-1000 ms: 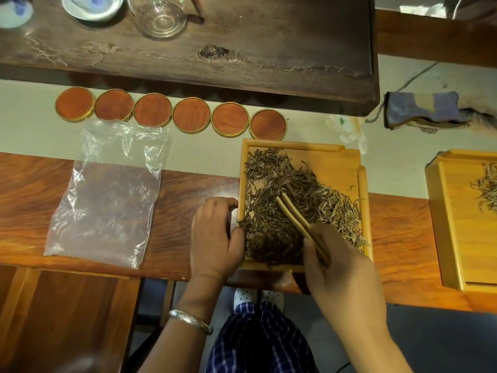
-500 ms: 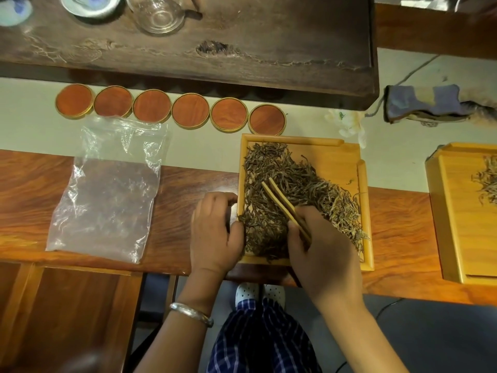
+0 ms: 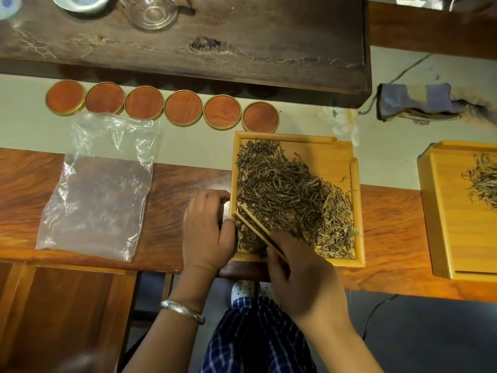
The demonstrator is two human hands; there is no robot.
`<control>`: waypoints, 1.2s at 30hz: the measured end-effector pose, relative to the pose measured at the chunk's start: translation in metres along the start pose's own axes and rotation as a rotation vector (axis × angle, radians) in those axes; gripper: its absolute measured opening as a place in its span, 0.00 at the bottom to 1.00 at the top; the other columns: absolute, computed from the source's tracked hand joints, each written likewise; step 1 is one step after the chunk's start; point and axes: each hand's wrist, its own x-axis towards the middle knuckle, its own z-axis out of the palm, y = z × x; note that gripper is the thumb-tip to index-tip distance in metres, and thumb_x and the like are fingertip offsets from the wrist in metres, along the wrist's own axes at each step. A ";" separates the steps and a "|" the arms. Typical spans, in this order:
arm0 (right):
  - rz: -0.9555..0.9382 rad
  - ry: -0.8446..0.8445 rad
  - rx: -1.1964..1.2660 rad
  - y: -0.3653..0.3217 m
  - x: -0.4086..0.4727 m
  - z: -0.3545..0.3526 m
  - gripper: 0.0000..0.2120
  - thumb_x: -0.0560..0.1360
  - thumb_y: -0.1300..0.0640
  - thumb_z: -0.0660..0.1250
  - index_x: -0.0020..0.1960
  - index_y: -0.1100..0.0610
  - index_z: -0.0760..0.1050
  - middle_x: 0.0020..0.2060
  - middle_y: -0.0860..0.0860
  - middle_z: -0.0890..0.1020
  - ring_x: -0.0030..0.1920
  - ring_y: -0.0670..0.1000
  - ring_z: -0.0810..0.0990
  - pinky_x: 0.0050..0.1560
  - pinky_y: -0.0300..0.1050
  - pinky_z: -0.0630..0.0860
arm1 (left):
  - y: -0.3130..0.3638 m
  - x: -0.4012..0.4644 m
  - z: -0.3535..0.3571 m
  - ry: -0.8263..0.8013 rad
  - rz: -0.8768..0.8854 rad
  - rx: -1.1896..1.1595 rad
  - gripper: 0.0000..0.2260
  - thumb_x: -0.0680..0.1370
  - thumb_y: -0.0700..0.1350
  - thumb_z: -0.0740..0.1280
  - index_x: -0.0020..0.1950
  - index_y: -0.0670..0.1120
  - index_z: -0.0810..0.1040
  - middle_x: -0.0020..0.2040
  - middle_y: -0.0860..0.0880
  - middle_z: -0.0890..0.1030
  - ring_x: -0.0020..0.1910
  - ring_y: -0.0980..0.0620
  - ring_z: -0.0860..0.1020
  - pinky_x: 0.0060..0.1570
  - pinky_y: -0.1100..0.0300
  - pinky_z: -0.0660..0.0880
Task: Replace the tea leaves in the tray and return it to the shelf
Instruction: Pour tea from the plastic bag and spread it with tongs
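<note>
A square bamboo tray [image 3: 341, 150] lies on the table edge, covered by a loose heap of dark tea leaves [image 3: 290, 195]. My left hand [image 3: 207, 230] grips the tray's left rim. My right hand [image 3: 304, 275] holds bamboo tongs [image 3: 255, 227] whose tips lie in the leaves at the tray's near left corner, close to my left thumb. An empty clear plastic bag [image 3: 99, 189] lies flat to the left.
Several round red-brown coasters [image 3: 183, 107] line up behind the tray. A second bamboo tray [image 3: 451, 224] with a few leaves sits at the right. A dark wooden tea board [image 3: 242, 30] carries a glass cup [image 3: 152, 9]. A grey cloth [image 3: 419, 100] lies far right.
My right hand has drawn the tongs toward me and to the left through the leaves, from the tray's middle to its near left corner. The left hand stays on the rim.
</note>
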 end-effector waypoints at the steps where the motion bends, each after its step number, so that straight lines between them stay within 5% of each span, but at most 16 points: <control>1: -0.013 0.007 -0.017 -0.001 0.001 0.001 0.11 0.75 0.54 0.63 0.56 0.54 0.78 0.37 0.52 0.82 0.30 0.57 0.80 0.23 0.51 0.75 | 0.000 0.000 0.000 0.001 -0.002 0.001 0.15 0.68 0.46 0.57 0.51 0.45 0.75 0.46 0.51 0.73 0.45 0.52 0.69 0.44 0.57 0.64; 5: 0.014 0.008 0.001 0.002 -0.002 -0.002 0.11 0.76 0.54 0.63 0.57 0.52 0.77 0.38 0.51 0.82 0.32 0.56 0.80 0.25 0.49 0.76 | 0.000 -0.001 0.000 0.003 -0.003 0.004 0.15 0.68 0.46 0.57 0.51 0.45 0.74 0.46 0.51 0.73 0.45 0.52 0.69 0.44 0.57 0.64; 10: 0.111 0.142 0.043 0.030 -0.004 -0.029 0.09 0.75 0.58 0.68 0.54 0.51 0.76 0.32 0.42 0.77 0.24 0.40 0.73 0.21 0.28 0.66 | 0.001 -0.001 0.000 0.016 0.004 0.014 0.16 0.67 0.46 0.56 0.51 0.44 0.75 0.46 0.53 0.71 0.44 0.53 0.68 0.43 0.58 0.62; 15: 0.158 0.144 -0.023 0.054 0.008 -0.037 0.07 0.77 0.57 0.64 0.55 0.56 0.75 0.39 0.51 0.82 0.34 0.55 0.81 0.26 0.47 0.74 | 0.001 0.000 0.001 0.020 0.008 0.020 0.16 0.67 0.46 0.56 0.50 0.44 0.75 0.45 0.53 0.70 0.44 0.52 0.67 0.43 0.58 0.61; 28: 0.155 0.277 -0.027 0.055 0.029 -0.032 0.04 0.77 0.58 0.64 0.52 0.57 0.75 0.32 0.50 0.79 0.26 0.53 0.76 0.21 0.44 0.70 | 0.002 0.000 0.001 0.012 -0.004 0.050 0.14 0.67 0.45 0.56 0.49 0.45 0.73 0.44 0.52 0.70 0.43 0.52 0.66 0.42 0.57 0.60; 32: 0.105 0.157 -0.084 0.044 0.041 -0.025 0.03 0.79 0.55 0.61 0.50 0.52 0.74 0.29 0.46 0.76 0.24 0.46 0.74 0.19 0.40 0.67 | 0.001 0.000 0.001 0.014 0.000 0.041 0.14 0.67 0.45 0.56 0.49 0.45 0.73 0.44 0.52 0.69 0.42 0.52 0.66 0.42 0.57 0.60; 36: 0.118 0.149 -0.105 0.042 0.053 -0.018 0.05 0.79 0.56 0.61 0.51 0.55 0.74 0.32 0.50 0.78 0.27 0.52 0.76 0.23 0.49 0.73 | 0.001 -0.001 0.000 0.015 0.006 0.033 0.13 0.67 0.45 0.56 0.49 0.46 0.72 0.44 0.53 0.69 0.42 0.53 0.65 0.42 0.58 0.59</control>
